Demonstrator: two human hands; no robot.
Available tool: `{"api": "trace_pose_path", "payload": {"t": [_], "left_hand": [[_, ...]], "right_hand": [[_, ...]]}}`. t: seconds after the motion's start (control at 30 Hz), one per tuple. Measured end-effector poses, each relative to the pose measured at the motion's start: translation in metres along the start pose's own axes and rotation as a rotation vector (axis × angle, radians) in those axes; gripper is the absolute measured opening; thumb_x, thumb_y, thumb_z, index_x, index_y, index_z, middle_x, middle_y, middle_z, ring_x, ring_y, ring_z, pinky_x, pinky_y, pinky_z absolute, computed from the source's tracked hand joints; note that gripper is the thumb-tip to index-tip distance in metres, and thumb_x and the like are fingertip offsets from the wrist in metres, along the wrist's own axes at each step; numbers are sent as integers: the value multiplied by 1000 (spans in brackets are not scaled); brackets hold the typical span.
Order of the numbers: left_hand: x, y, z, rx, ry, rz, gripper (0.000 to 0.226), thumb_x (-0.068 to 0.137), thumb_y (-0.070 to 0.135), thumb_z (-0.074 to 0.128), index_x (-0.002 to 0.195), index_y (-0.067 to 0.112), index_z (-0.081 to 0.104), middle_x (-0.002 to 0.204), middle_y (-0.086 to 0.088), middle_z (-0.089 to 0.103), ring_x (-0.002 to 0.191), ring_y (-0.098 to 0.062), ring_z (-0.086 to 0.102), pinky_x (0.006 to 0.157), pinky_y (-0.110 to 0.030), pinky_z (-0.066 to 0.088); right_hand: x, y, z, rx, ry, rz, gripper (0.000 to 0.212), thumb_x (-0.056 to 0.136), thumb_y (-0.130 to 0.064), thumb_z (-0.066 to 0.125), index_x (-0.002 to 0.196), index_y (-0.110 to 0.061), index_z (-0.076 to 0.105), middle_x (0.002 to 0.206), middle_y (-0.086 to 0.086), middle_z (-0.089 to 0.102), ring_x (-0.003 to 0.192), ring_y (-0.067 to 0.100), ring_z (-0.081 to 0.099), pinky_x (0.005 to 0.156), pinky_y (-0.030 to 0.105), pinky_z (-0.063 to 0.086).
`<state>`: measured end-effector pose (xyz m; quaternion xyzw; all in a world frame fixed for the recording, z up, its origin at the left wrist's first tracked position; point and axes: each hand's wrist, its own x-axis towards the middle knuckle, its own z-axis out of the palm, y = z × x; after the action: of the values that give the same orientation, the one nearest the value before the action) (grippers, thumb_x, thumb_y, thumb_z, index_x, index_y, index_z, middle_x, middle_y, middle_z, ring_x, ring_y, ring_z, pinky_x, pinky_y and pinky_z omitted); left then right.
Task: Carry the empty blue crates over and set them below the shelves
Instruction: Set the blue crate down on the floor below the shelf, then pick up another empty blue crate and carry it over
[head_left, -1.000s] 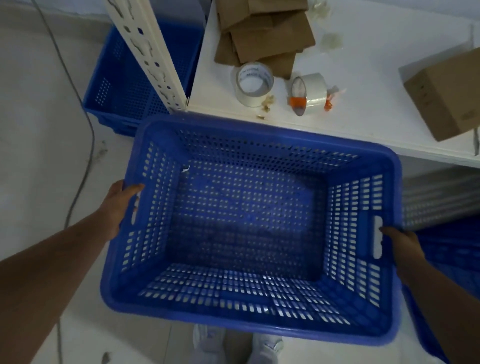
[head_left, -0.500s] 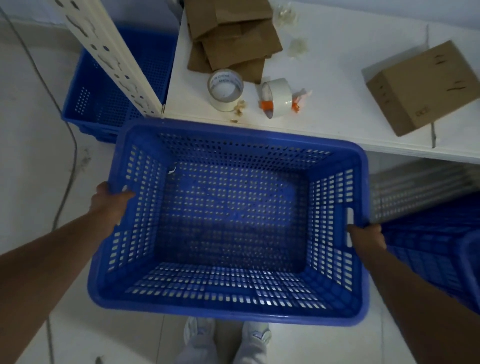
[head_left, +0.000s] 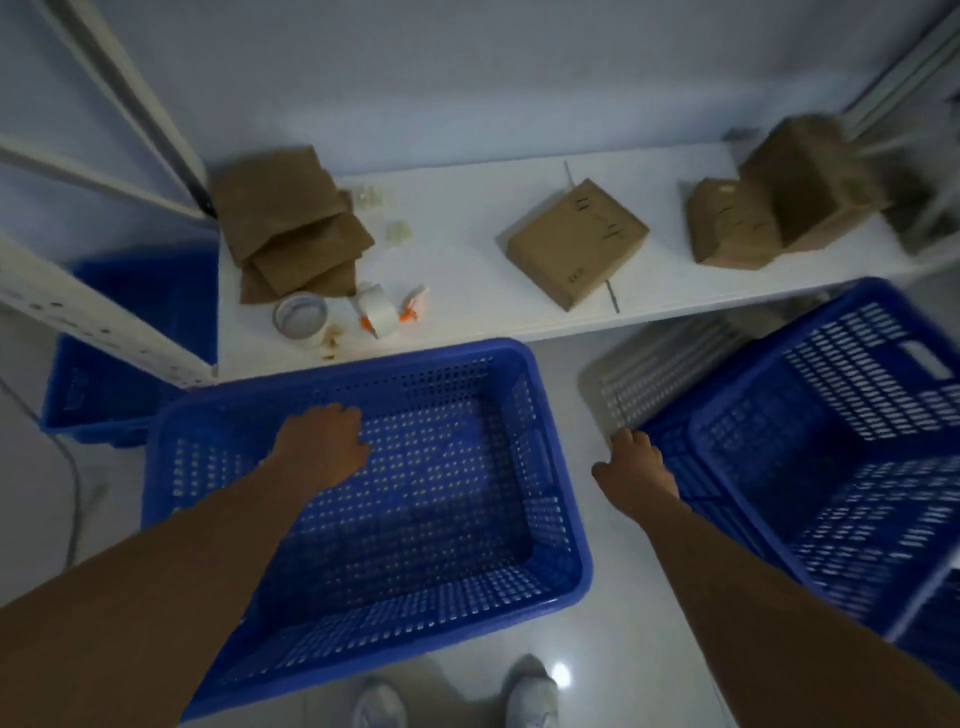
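Observation:
An empty blue perforated crate (head_left: 550, 467) sits on the floor in front of the low white shelf (head_left: 467, 249), its far rim at the shelf's front edge. My left hand (head_left: 322, 447) hovers over the crate's inside with loosely curled fingers and holds nothing. My right hand (head_left: 634, 465) is off the crate, in the gap to its right, with nothing in it. A second blue crate (head_left: 831, 467) stands at the right, tilted and partly under the shelf. A third blue crate (head_left: 130, 312) rests at the far left behind the shelf upright.
On the shelf lie flat brown cardboard pieces (head_left: 291, 223), two tape rolls (head_left: 301, 317), and cardboard boxes (head_left: 576, 241). A white perforated upright (head_left: 104, 327) stands at the left. A cable (head_left: 72, 493) runs along the floor. My shoes (head_left: 530, 696) are just behind the crate.
The crate went down from my grip onto the floor by the shelf. Both hands let go of its side handles; the left moved over its inside, the right beside it.

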<state>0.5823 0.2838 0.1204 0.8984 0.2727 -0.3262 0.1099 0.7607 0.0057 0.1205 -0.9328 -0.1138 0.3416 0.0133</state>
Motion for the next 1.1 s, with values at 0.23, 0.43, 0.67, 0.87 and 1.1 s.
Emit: {"api": "trace_pose_path", "payload": {"t": [0.23,0.43,0.67,0.87,1.1], "left_hand": [[-8,142,-29,166,99,204,36,94,39,40,120,16,52,119,-3,55,105,-21,54,87,-35,46],[-34,307,-27,294,61,368,35,93,37,41,118,16,52,125,-5,56,113,-24,52,87,-34,42],[-83,531,0,378,50,636,39,93,38,42,121,12,51,127,-8,54,118,-25,50,95,-36,41],[-131,672,44,572,53,866,38,93,37,41,120,12,52,120,-8,55,111,-26,52,90,-38,42],[-141,801,92,807,21,996,46,92,41,42,127,12,48,131,-11,52,119,-30,50,95,-42,42]], "right_hand": [[-25,141,-16,153,24,164,48,93,-20,44,137,-4,33,145,15,34,130,33,38,104,45,39],[-65,283,-12,354,45,331,43,91,-18,46,131,-4,40,138,17,41,124,37,45,98,44,41],[-142,454,16,583,81,605,41,92,-19,45,131,-5,39,137,13,40,119,33,48,91,40,44],[-203,556,69,801,114,852,37,91,-17,44,124,-1,42,135,19,40,120,40,47,97,46,41],[-230,618,121,1064,152,1016,47,87,-17,41,132,-5,42,138,20,44,123,40,47,101,44,41]]}}
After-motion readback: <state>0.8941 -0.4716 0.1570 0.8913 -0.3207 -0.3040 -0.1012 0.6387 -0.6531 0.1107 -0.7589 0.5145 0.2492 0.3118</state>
